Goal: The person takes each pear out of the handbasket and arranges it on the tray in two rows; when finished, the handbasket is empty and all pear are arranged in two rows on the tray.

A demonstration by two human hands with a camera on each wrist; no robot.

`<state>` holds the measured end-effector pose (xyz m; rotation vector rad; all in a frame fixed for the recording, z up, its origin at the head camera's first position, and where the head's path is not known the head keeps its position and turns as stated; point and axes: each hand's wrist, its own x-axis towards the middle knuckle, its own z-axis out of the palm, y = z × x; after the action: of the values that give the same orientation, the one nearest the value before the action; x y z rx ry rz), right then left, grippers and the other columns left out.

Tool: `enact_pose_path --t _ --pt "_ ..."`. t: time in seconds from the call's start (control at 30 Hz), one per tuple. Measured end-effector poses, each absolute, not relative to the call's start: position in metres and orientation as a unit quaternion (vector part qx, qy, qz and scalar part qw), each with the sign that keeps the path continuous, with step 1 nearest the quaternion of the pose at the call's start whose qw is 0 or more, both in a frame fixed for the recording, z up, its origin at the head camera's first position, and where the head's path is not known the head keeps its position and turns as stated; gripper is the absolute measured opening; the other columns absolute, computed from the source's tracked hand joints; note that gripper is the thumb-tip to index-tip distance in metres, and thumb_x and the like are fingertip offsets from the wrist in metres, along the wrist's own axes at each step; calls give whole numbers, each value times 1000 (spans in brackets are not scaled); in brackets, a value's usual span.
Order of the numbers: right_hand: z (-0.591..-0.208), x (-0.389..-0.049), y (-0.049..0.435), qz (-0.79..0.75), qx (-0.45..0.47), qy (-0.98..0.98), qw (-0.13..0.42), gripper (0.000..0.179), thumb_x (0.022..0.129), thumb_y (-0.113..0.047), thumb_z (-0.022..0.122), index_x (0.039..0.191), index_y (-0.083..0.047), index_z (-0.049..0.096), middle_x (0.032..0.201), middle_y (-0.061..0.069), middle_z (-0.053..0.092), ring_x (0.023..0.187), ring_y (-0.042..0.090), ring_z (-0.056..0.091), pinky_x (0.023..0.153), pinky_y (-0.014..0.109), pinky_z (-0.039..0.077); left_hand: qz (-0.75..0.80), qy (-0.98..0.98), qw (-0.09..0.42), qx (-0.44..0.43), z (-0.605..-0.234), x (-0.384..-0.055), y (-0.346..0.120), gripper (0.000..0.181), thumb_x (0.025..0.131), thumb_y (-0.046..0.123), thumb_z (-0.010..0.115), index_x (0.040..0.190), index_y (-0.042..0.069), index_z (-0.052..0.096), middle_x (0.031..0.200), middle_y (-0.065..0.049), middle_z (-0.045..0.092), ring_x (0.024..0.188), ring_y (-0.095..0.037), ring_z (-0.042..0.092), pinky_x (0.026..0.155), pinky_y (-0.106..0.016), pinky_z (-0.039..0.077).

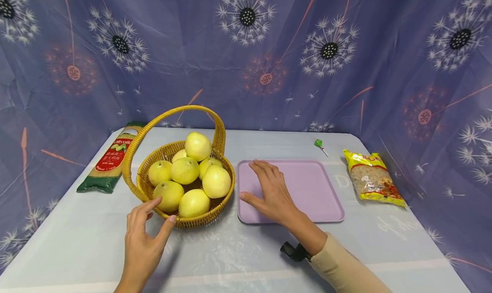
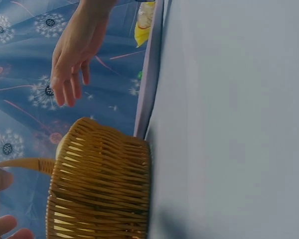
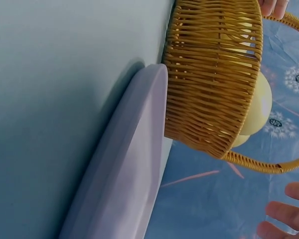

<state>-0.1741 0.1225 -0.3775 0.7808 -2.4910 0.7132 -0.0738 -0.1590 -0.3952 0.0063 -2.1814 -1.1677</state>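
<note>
A yellow wicker basket (image 1: 226, 199) with a tall arched handle holds several round yellow-green fruits (image 1: 184, 171). My left hand (image 1: 144, 241) is at the basket's near left rim, its thumb and fingers spread apart and gripping nothing. Over the left part of a flat lilac tray (image 1: 307, 190) is my right hand (image 1: 273, 192), fingers extended and thumb held out, with nothing in it. In the left wrist view, the right hand (image 2: 77, 55) hangs above the level of the tray. The right wrist view shows the tray edge (image 3: 162, 89) close beside the basket's woven side (image 3: 214, 74).
On the left lies a green and red packet (image 1: 111, 160), behind the basket handle. A green lollipop (image 1: 320, 145) lies beyond the tray. To the right rests a yellow, partly clear food bag (image 1: 373, 177). A patterned purple-blue cloth (image 1: 246, 71) hangs around the table.
</note>
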Motion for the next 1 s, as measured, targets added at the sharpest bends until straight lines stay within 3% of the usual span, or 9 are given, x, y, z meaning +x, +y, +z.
enact_pose_path --t 0.2,0.43,0.73,1.0 --pt "-379 -176 116 267 287 -896 207 84 84 -74 37 140 -12 42 142 9 44 130 26 39 100 49 35 -444 -844 301 18 -402 -71 -159 56 70 -2 78 122 6 60 119 -8 56 104 8 32 86 -8 27" --pt "-381 -180 108 279 297 -892 197 82 85 -72 42 140 -11 42 142 9 44 131 26 39 101 49 35 -452 -840 300 -1 -408 -70 -160 57 67 -3 80 120 6 61 119 4 55 104 4 30 84 -13 25" --pt "-384 -185 97 299 300 -888 178 85 84 -75 37 141 -12 41 143 7 43 131 25 39 103 48 34 -441 -855 271 25 -415 -73 -161 53 68 4 82 116 7 61 116 -2 51 101 4 25 81 -18 23" --pt "-388 -188 90 299 319 -879 188 84 85 -73 38 139 -10 42 141 9 45 129 25 41 101 48 36 -449 -848 281 18 -422 -79 -160 46 67 3 83 107 3 61 115 -3 50 99 3 26 80 -20 23"
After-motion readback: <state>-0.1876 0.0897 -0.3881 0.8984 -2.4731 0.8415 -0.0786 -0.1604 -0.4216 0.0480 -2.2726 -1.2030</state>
